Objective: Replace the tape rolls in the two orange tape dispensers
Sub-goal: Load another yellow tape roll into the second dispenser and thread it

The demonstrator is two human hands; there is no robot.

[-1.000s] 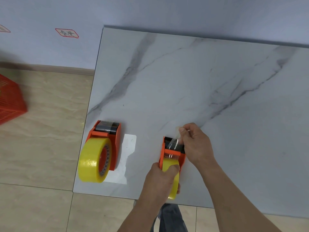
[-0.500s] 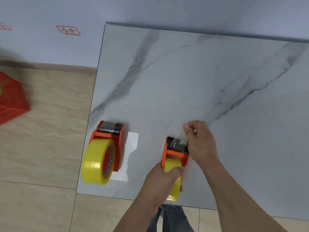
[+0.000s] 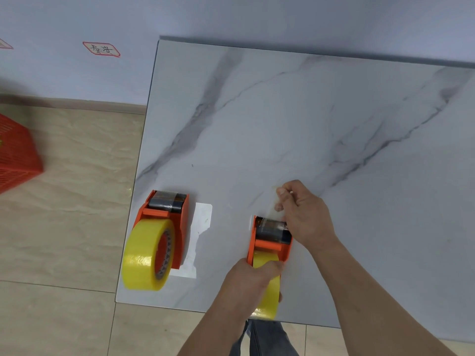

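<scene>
From the head camera, two orange dispensers sit near the front edge of the marble-patterned table [image 3: 334, 150]. The left dispenser [image 3: 180, 227] stands alone at the table's left corner, partly on a white sheet [image 3: 203, 222], with a yellow tape roll [image 3: 144, 258] loaded in it. The right dispenser [image 3: 270, 245] carries a second yellow roll [image 3: 268, 299]; the left hand [image 3: 249, 281] is closed around that roll and the dispenser's rear. The right hand [image 3: 305, 214] pinches a clear tape strip [image 3: 272, 206] drawn up just past the cutter end. An orange basket [image 3: 15, 155] stands on the floor; its contents are out of view. A red-bordered wall label [image 3: 101, 49] bears handwriting too small to read.
</scene>
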